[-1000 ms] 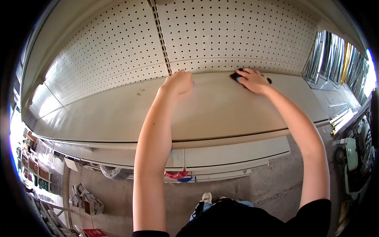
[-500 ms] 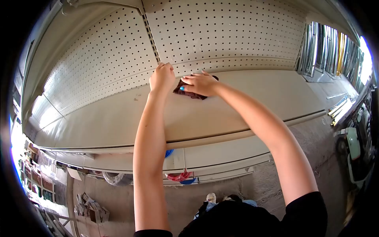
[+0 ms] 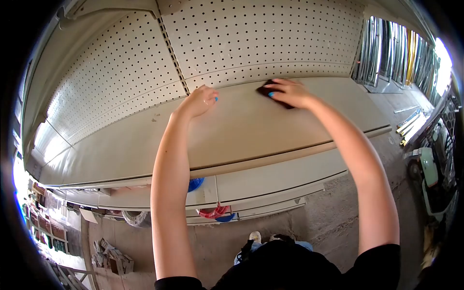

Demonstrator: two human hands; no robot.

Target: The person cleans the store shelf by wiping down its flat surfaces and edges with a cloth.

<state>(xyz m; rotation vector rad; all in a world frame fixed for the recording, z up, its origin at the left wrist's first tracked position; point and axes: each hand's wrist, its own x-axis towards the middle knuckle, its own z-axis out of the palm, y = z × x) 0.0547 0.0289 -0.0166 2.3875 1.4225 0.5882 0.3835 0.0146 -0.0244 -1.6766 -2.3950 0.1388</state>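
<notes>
Cloth, dark and folded, sits flat on the pale shelf, close to the back edge, and the right hand is right on top of it! Fingers stretched out over the fabric, pressing rather than wrapped around it, a blue thumbnail showing, the whole hand a touch blurred. Over to the left hand, up near the slotted upright, well apart from the cloth: fingers loosely curled, blue on a nail there too, and whether anything sits inside them, I can't tell. Behind both hands rises the perforated panel; below the shelf's front edge, a red coil hangs in view
</notes>
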